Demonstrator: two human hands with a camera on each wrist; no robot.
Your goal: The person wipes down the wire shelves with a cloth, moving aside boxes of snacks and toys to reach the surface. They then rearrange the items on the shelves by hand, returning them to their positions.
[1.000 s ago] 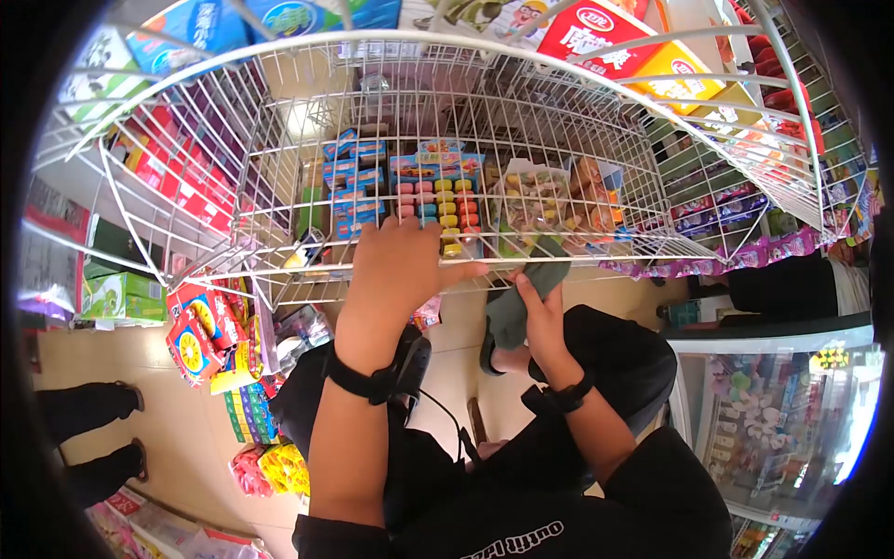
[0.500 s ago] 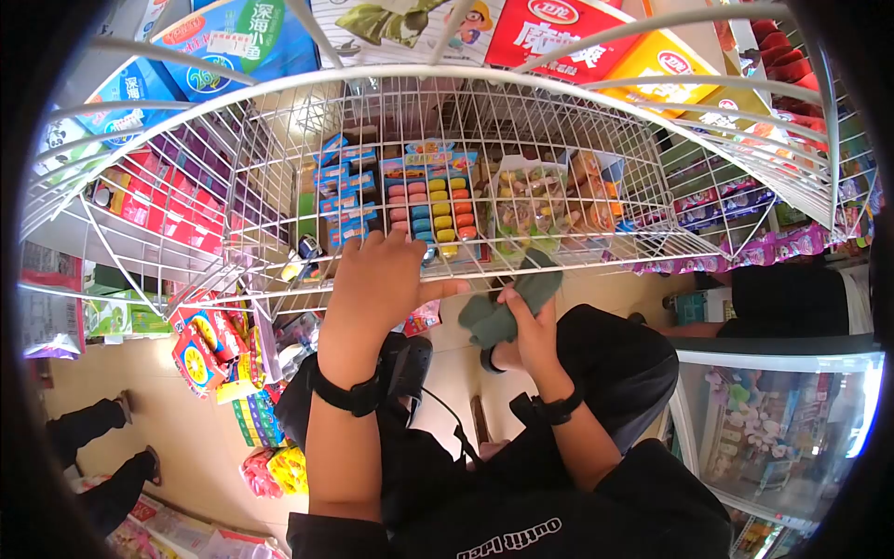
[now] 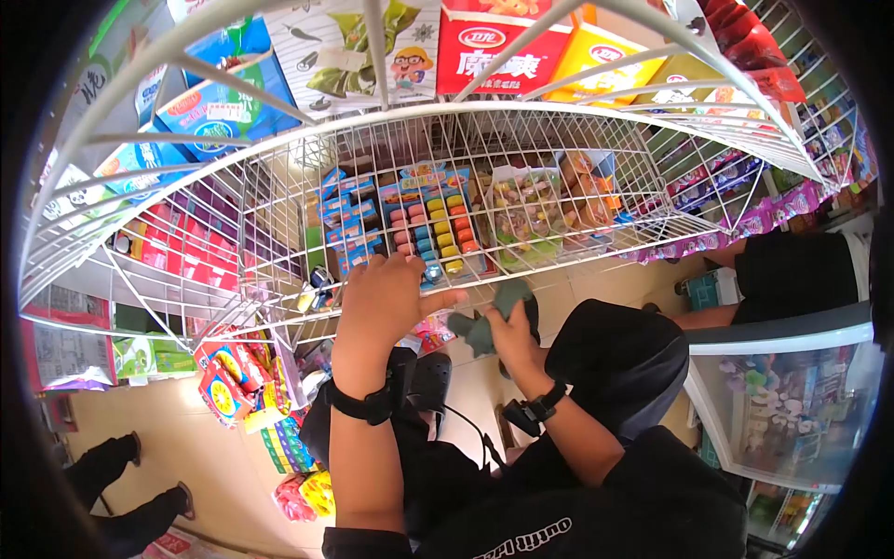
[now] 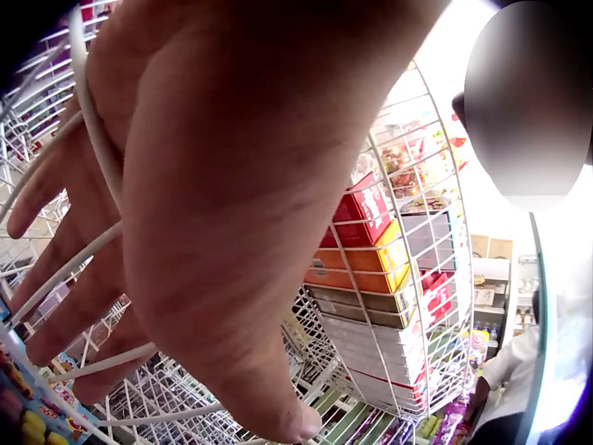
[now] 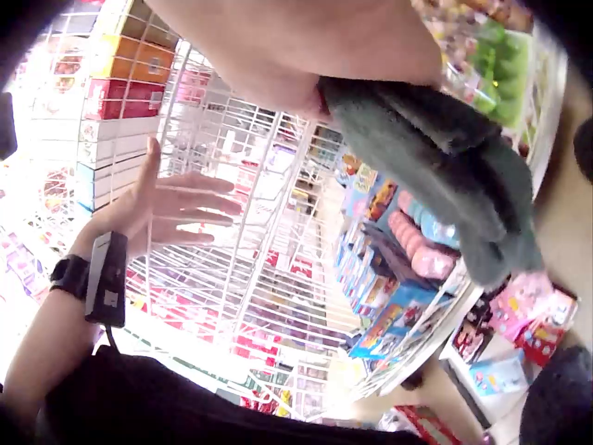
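My left hand (image 3: 377,298) lies against the front wires of a white wire rack (image 3: 428,112), with its thumb held out to the side. In the left wrist view its long fingers (image 4: 74,250) reach fairly straight among the wires. My right hand (image 3: 521,349) pinches a dark green cloth (image 3: 477,334) between thumb and fingers, just below the rack's lower front edge. The right wrist view shows the soft cloth (image 5: 435,171) hanging in folds. Behind the wires stand blue boxes (image 3: 349,224) and rows of coloured round pieces (image 3: 451,238).
Snack packs, among them a red box (image 3: 498,56) and a yellow one (image 3: 605,70), fill the upper tier. A glass-topped cabinet (image 3: 792,401) stands at right. Goods are stacked low at left, including red packs (image 3: 223,382). Other people's legs (image 3: 140,512) show at both sides.
My right hand has drawn the green cloth down and left, away from the rack's front edge, and it is more bunched. My left hand stays at the wires; the head view has shifted.
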